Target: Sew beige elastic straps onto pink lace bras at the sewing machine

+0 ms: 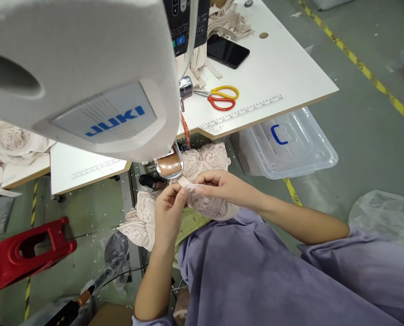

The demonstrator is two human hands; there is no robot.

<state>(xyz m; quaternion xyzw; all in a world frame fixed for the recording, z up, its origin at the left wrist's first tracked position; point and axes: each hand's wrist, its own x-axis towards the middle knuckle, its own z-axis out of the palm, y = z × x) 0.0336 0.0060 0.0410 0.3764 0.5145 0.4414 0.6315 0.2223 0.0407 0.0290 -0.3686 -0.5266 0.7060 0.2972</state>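
Note:
Pale pink lace bras (212, 207) hang below the sewing machine's working end, over my lap. My left hand (170, 206) is closed, its thumb and forefinger pinching a light pink bra strap (185, 182). My right hand (218, 186) grips the same strap a little further right, fingers curled and thumb pressed down. Just above the strap is the machine's metal-framed brown plate (169, 165). More lace cups (144, 213) lie to the left of my left hand, partly hidden by it.
The white JUKI machine head (113, 81) fills the upper left. On the white table (273, 77) lie scissors (222, 97), a phone (228, 50) and fabric strips (230, 22). A lidded plastic box (297, 145) stands under the table's right edge. A red stool (28, 253) is at lower left.

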